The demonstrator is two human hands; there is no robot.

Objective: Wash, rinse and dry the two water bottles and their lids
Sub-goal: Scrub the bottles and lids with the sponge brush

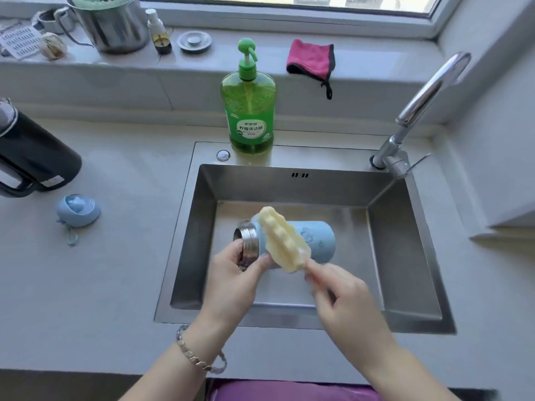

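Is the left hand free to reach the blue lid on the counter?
Likely not yet: the left hand grips the bottle by its neck. Nothing stands between it and the lid, so letting go would do.

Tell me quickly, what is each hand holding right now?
Left hand: grips the blue bottle at its metal neck.
Right hand: pinches the yellow sponge brush by its handle.
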